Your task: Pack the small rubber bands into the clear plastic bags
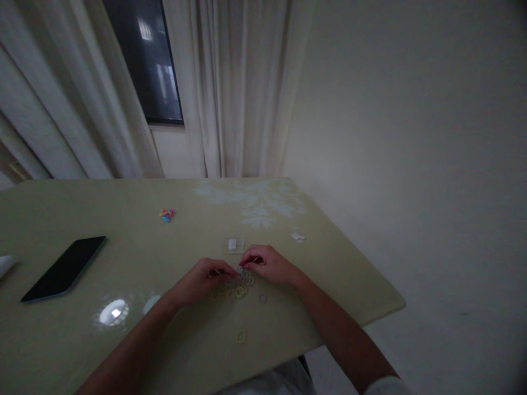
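At the far left, a white thing [5, 265], cut off by the edge of view, lies on the table [185, 351]. The left curtain [78, 93] hangs behind. Next comes a tablet [66, 269], lying flat with its dark screen up. Beyond the table is a dark window [144, 60]. Right of the tablet, well apart from it and farther back, sits a small heap of colored bits [167, 214]; a bright glare shows on the tabletop nearer the person.

The left hand [206, 277] reaches in over the left side of the rings [239, 289], a loose pile of small pale loops, its fingers drawn close together; whether it holds one I cannot tell. Just beyond the pile lies a clear box [233, 245] with a white patch, the right curtain [242, 82] behind. The right hand [268, 264] is at the pile's far right side, fingertips narrowed near a gray cluster; its grip is also unclear. Two rings lie apart, nearer the person. Farther right are white bits [297, 237], then the bare wall [411, 137].
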A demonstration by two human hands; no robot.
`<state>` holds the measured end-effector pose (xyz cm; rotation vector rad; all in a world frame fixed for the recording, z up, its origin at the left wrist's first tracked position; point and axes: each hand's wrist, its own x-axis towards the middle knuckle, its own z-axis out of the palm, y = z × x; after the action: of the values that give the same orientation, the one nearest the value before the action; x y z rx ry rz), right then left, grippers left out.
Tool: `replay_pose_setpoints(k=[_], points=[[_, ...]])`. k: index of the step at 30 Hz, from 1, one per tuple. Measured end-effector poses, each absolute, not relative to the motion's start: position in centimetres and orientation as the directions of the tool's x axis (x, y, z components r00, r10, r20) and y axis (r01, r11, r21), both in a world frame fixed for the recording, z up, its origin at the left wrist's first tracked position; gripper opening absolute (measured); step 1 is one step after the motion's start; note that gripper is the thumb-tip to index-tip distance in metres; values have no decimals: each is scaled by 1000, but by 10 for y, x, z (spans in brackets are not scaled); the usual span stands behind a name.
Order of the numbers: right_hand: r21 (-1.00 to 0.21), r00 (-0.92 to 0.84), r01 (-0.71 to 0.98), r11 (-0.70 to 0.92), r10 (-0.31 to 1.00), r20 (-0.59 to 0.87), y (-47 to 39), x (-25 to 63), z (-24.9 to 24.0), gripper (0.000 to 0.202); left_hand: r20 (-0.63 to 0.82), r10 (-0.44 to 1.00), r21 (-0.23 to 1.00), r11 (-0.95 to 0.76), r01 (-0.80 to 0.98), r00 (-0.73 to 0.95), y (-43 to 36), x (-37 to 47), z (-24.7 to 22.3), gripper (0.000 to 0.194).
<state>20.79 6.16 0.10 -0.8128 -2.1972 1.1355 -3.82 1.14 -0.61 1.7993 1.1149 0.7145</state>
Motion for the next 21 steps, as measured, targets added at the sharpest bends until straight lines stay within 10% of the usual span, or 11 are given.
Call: replay_pose_setpoints(k=[8, 13, 17, 21], points=[[-714, -748, 487, 503, 662, -43, 78, 252, 9, 44, 29, 759, 700, -480, 528, 651, -14, -30, 12, 38], [-768, -733, 544, 339, 636, -239, 82, 258, 0, 26, 39, 704, 542, -611, 577, 709, -27, 2, 0, 28], [-751, -703, 520, 406, 703, -106, 79, 240, -8, 12, 122, 776, 453, -598, 661, 619, -17, 1, -12, 10], [-651, -644, 531, 543, 758, 107, 76, 228, -11, 23, 211, 851, 452, -522, 723, 482, -5, -12, -25, 34]])
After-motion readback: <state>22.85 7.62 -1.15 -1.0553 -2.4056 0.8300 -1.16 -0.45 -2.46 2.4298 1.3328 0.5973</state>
